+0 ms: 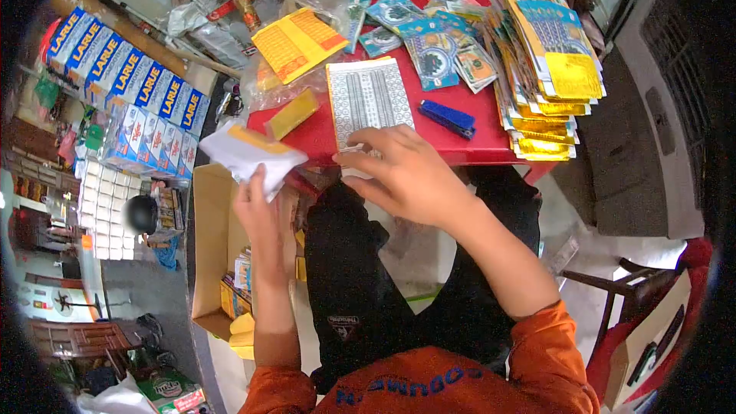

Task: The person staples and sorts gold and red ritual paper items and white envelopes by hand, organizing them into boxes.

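Note:
My left hand (pixel 257 198) is closed on a white paper bundle with a yellow strip (pixel 249 149), lifted over the left edge of the red table (pixel 491 138). My right hand (pixel 410 172) has its fingers curved and apart, with nothing between them. Its fingertips hover right at the near end of a stack of printed black-and-white sheets (pixel 368 92). Between the two hands' far sides lies a small gold paper block (pixel 293 113). A blue stapler (pixel 448 119) rests to the right of the sheets.
Tall piled paper bundles with gold foil (pixel 552 84) occupy the table's right side. Blue printed packets (pixel 429 50) and a yellow-orange printed pack (pixel 297 42) lie at the back. An open cardboard box (pixel 211 261) stands below left. Stacked beer cartons (pixel 126 80) and a red chair (pixel 613 345) flank me.

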{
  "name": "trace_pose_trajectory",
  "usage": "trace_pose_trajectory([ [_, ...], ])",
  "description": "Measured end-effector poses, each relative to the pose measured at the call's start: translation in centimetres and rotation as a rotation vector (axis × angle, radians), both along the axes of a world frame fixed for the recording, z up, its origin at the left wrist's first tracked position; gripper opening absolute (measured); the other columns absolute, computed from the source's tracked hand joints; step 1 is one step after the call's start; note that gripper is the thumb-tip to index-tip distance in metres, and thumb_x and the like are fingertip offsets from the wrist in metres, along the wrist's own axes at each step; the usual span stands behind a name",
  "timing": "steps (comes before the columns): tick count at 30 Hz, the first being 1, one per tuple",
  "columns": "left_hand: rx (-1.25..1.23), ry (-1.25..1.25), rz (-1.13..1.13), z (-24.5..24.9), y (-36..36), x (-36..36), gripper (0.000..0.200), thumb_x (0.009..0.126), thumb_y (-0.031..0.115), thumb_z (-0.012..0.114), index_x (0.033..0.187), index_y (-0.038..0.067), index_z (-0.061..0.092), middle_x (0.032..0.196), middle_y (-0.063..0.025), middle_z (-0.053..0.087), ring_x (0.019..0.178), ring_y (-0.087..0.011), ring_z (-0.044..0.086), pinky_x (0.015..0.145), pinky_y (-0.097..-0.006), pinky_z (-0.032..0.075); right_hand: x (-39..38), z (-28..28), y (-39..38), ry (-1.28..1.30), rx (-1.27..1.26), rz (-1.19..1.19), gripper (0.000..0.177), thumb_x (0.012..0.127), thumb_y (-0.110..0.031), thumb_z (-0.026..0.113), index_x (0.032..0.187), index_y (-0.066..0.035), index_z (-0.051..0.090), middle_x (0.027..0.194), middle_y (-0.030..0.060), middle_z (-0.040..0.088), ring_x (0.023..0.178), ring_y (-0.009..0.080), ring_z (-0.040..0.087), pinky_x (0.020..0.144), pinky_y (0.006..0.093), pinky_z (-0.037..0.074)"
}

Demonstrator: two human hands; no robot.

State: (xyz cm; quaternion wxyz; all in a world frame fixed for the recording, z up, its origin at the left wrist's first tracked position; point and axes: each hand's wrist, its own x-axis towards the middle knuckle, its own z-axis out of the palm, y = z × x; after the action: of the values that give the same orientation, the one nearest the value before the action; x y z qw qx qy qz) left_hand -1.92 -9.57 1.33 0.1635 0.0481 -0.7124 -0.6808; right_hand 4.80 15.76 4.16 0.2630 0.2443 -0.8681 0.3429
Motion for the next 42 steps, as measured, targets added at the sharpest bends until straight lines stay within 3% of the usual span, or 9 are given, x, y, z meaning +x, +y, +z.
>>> trace_pose_trajectory([
  [7, -0.083, 0.168, 0.102, 6.9, 0.1, 3.7, 0.034, 0.096, 0.020, 0.060, 0.111, -0.010, 0.063, 0.103, -0.0121, 0.067, 0.093, -0.0187, 0.064, 0.088, -0.0322, 0.048, 0.4, 1.1, 1.0, -0.162, -0.335, 0.115, 0.033, 0.093, -0.027, 0.067, 0.118, -0.006, 0.066, 0.117, 0.0163, 0.063, 0.102, 0.0366, 0.063, 0.093, 0.0436, 0.049],
  [11, 0.132, 0.288, -0.161, 6.9, 4.2, 6.7, 0.034, 0.092, 0.015, 0.064, 0.118, -0.006, 0.062, 0.108, -0.0133, 0.065, 0.094, -0.0189, 0.062, 0.084, -0.0331, 0.049, 0.8, 1.5, -0.6, -0.692, -1.104, 0.373, 0.054, 0.096, -0.035, 0.067, 0.134, 0.000, 0.053, 0.117, 0.0139, 0.064, 0.108, 0.0245, 0.063, 0.096, 0.0371, 0.048],
  [13, -0.328, 0.154, -0.533, 7.5, 4.5, 6.4, 0.031, 0.091, 0.013, 0.067, 0.116, -0.005, 0.063, 0.107, -0.0096, 0.065, 0.094, -0.0142, 0.059, 0.080, -0.0301, 0.048, 0.8, 3.1, 0.4, -0.764, -1.205, 0.420, 0.057, 0.096, -0.032, 0.068, 0.138, 0.000, 0.049, 0.120, 0.0094, 0.063, 0.109, 0.0149, 0.060, 0.097, 0.0296, 0.046],
  [15, -0.251, 0.109, -0.651, 7.9, 7.7, 5.3, 0.027, 0.092, 0.012, 0.068, 0.111, -0.006, 0.065, 0.105, -0.0067, 0.065, 0.092, -0.0104, 0.057, 0.078, -0.0271, 0.045, 0.2, 2.7, 1.0, -0.611, -1.228, 0.331, 0.054, 0.095, -0.022, 0.070, 0.139, -0.001, 0.047, 0.120, 0.0074, 0.063, 0.108, 0.0128, 0.060, 0.095, 0.0289, 0.048],
  [19, 0.144, 0.138, -0.600, 5.2, 11.4, 1.4, 0.059, 0.099, 0.049, 0.054, 0.133, 0.001, 0.053, 0.124, -0.0125, 0.061, 0.108, -0.0222, 0.062, 0.097, -0.0364, 0.048, -0.2, 2.4, 2.9, -0.524, -1.304, 0.259, 0.054, 0.093, -0.014, 0.071, 0.139, 0.000, 0.046, 0.119, 0.0063, 0.064, 0.106, 0.0110, 0.061, 0.091, 0.0275, 0.049],
  [23, 0.955, -0.320, -1.057, 4.0, 11.7, -2.1, 0.059, 0.103, 0.050, 0.045, 0.138, 0.003, 0.049, 0.132, -0.0133, 0.060, 0.120, -0.0252, 0.059, 0.106, -0.0415, 0.044, -0.7, 2.1, 4.2, -0.491, -1.208, 0.286, 0.055, 0.093, -0.015, 0.071, 0.139, 0.001, 0.045, 0.120, 0.0069, 0.065, 0.108, 0.0108, 0.061, 0.089, 0.0279, 0.050],
  [29, 0.794, -0.380, -0.765, 2.9, 12.9, -2.3, 0.051, 0.102, 0.035, 0.051, 0.141, 0.003, 0.046, 0.134, -0.0129, 0.059, 0.123, -0.0273, 0.057, 0.107, -0.0443, 0.043, -0.6, 1.3, 4.9, -0.185, -0.106, -0.395, 0.076, 0.086, -0.024, 0.075, 0.151, -0.005, 0.040, 0.133, 0.0206, 0.053, 0.124, 0.0304, 0.051, 0.103, 0.0360, 0.039],
  [34, 0.878, -0.364, -0.702, 3.8, 13.0, -2.6, 0.049, 0.104, 0.035, 0.049, 0.140, 0.002, 0.047, 0.136, -0.0133, 0.059, 0.125, -0.0272, 0.057, 0.109, -0.0436, 0.042, -0.7, 1.8, 3.4, -0.134, 0.096, -0.304, 0.081, 0.085, -0.043, 0.070, 0.154, -0.016, 0.038, 0.149, 0.0231, 0.038, 0.130, 0.0390, 0.042, 0.107, 0.0494, 0.031],
  [42, 0.781, -0.322, -0.764, 3.7, 12.5, -2.5, 0.055, 0.103, 0.038, 0.052, 0.145, 0.003, 0.042, 0.138, -0.0121, 0.056, 0.126, -0.0247, 0.056, 0.109, -0.0409, 0.042, -1.0, 2.3, 2.0, -0.151, 0.182, -0.421, 0.053, 0.093, -0.027, 0.062, 0.144, -0.015, 0.054, 0.148, 0.0180, 0.043, 0.129, 0.0342, 0.044, 0.109, 0.0448, 0.030],
])
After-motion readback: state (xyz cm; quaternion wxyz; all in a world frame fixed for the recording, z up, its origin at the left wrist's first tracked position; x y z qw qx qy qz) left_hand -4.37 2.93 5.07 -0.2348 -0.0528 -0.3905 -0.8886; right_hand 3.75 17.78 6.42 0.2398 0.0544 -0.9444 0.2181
